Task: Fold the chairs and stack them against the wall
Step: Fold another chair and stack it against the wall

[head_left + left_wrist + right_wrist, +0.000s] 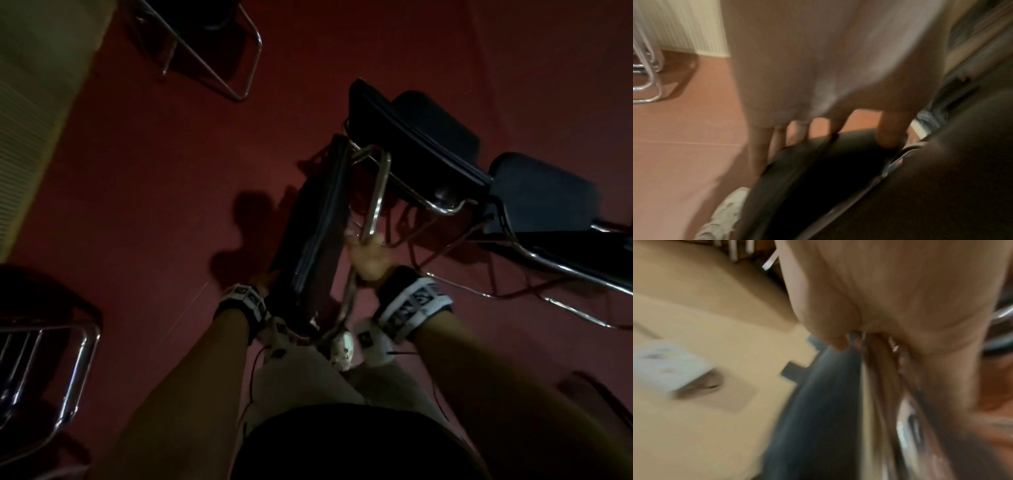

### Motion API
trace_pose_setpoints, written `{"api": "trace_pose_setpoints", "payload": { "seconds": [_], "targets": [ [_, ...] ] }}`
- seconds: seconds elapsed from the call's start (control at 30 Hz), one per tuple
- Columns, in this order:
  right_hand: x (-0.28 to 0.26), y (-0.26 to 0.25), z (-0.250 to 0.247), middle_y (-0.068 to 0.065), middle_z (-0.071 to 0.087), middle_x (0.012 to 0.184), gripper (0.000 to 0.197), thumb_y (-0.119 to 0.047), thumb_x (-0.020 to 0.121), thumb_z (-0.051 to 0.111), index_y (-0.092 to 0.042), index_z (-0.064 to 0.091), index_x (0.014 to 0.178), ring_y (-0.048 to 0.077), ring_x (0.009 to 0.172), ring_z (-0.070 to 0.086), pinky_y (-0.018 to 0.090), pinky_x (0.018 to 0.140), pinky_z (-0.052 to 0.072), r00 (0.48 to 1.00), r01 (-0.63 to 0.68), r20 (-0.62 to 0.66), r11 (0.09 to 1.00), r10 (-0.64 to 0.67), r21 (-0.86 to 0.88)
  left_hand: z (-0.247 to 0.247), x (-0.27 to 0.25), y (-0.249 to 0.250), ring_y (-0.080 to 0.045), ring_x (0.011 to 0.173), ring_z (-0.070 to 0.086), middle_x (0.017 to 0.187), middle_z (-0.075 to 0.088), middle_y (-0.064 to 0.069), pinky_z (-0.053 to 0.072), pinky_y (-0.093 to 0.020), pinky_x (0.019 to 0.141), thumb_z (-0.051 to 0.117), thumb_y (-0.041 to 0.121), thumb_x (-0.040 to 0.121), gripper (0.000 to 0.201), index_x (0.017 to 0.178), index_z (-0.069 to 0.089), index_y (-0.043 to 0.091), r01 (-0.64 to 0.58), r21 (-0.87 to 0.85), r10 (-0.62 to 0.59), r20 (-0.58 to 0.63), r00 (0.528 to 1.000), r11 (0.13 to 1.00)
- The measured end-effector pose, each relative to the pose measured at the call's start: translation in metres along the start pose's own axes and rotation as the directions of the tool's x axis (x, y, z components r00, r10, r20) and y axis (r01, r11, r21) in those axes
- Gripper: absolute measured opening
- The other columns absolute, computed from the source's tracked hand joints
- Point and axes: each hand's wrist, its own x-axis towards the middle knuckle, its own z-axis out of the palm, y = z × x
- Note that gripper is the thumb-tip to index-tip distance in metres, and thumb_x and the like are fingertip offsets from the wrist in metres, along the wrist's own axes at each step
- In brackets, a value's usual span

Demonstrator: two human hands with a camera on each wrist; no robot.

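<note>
A folded chair (pixel 315 233) with a dark padded seat and chrome tube frame (pixel 376 192) stands on edge in front of my legs in the head view. My left hand (pixel 262 282) is mostly hidden behind the seat's near left edge. In the left wrist view, the left hand (pixel 836 128) pinches the dark seat (pixel 828 165), thumb on one side and fingers on the other. My right hand (pixel 368 257) grips the chrome tube. The blurred right wrist view shows my right hand (pixel 869 337) with its fingers curled round the tube (pixel 879 373).
Unfolded chairs stand around me on the red floor: one at the top left (pixel 209 44), two on the right (pixel 428 137) (pixel 548 198), one at the lower left (pixel 44 349). A pale ribbed wall (pixel 30 113) runs along the left. My shoe (pixel 342 349) is beside the chair's base.
</note>
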Motion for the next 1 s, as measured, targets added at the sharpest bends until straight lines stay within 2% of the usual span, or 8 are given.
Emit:
{"api": "trace_pose_setpoints", "payload": {
  "seconds": [0.13,0.2,0.3,0.43,0.63,0.77,0.83,1.0],
  "targets": [
    [-0.040,-0.003,-0.013,0.024,0.053,0.134,0.052,-0.045,0.104,0.037,-0.002,0.027,0.132,0.039,0.121,0.055,0.038,0.103,0.040,0.989,0.073,0.128,0.997,-0.071,-0.009,0.034,-0.028,-0.004,-0.024,0.100,0.059,0.131,0.061,-0.014,0.049,-0.031,0.088,0.061,0.031,0.097,0.043,0.133,0.059,0.006,-0.090,-0.005,0.090,0.083,0.992,0.996],
    [-0.042,-0.009,-0.042,0.019,0.048,0.141,0.074,-0.062,0.099,0.038,-0.003,0.024,0.141,0.036,0.130,0.049,0.036,0.107,0.036,0.987,0.076,0.144,0.997,-0.078,0.017,0.051,-0.034,-0.006,-0.022,0.109,0.057,0.137,0.055,-0.008,0.046,-0.028,0.087,0.059,0.026,0.099,0.046,0.140,0.052,0.007,-0.121,-0.016,0.122,0.106,0.987,0.992],
    [-0.044,0.011,-0.073,0.014,0.046,0.144,0.101,-0.074,0.086,0.052,-0.001,0.018,0.147,0.031,0.129,0.049,0.030,0.100,0.040,0.989,0.051,0.137,0.999,-0.050,-0.005,0.081,-0.044,-0.010,-0.020,0.138,0.040,0.149,0.041,0.001,0.035,-0.030,0.107,0.052,0.031,0.103,0.053,0.151,0.038,0.017,-0.206,-0.020,0.207,0.168,0.964,0.978],
    [-0.049,0.025,-0.089,0.011,0.050,0.138,0.111,-0.070,0.071,0.074,-0.003,0.022,0.141,0.029,0.121,0.057,0.029,0.090,0.047,0.995,0.068,0.076,0.997,-0.065,-0.038,0.104,-0.053,-0.023,-0.024,0.137,0.044,0.151,0.045,0.000,0.035,-0.031,0.110,0.057,0.031,0.101,0.046,0.146,0.046,0.028,-0.270,-0.114,0.288,0.193,0.938,0.956],
    [-0.045,0.037,-0.092,0.014,0.054,0.129,0.089,-0.050,0.069,0.084,-0.013,0.025,0.125,0.031,0.106,0.062,0.033,0.079,0.053,1.000,0.020,0.005,0.986,-0.020,-0.164,0.129,0.027,-0.074,-0.023,0.125,0.058,0.134,0.064,0.001,0.043,-0.049,0.111,0.089,0.066,0.053,0.086,0.130,0.059,0.042,-0.196,-0.211,0.258,0.324,0.910,0.958],
    [-0.045,0.030,-0.087,0.012,0.055,0.119,0.073,-0.034,0.081,0.075,-0.008,0.025,0.128,0.025,0.091,0.057,0.030,0.078,0.049,0.999,0.038,-0.014,0.978,-0.042,-0.205,0.112,0.000,-0.052,-0.022,0.129,0.053,0.140,0.057,0.002,0.038,-0.050,0.113,0.073,0.066,0.073,0.053,0.121,0.055,0.052,-0.183,-0.094,0.204,0.324,0.924,0.979],
    [-0.048,0.031,-0.088,0.011,0.053,0.114,0.069,-0.030,0.087,0.071,-0.006,0.025,0.131,0.025,0.089,0.054,0.029,0.078,0.047,0.999,0.035,-0.006,0.972,-0.038,-0.234,0.102,-0.037,-0.035,-0.022,0.131,0.050,0.142,0.053,0.002,0.038,-0.042,0.111,0.064,0.053,0.090,0.042,0.128,0.052,0.041,-0.153,-0.036,0.157,0.308,0.938,0.988],
    [-0.055,0.044,-0.091,0.017,0.057,0.121,0.067,-0.029,0.086,0.071,-0.005,0.027,0.130,0.034,0.103,0.062,0.035,0.084,0.052,0.998,-0.023,-0.059,0.967,0.008,-0.255,0.093,-0.068,-0.034,-0.023,0.139,0.040,0.153,0.038,0.003,0.037,-0.036,0.109,0.044,0.044,0.103,0.054,0.152,0.031,0.026,-0.187,0.152,0.117,0.379,0.918,0.971]
  ]
}}
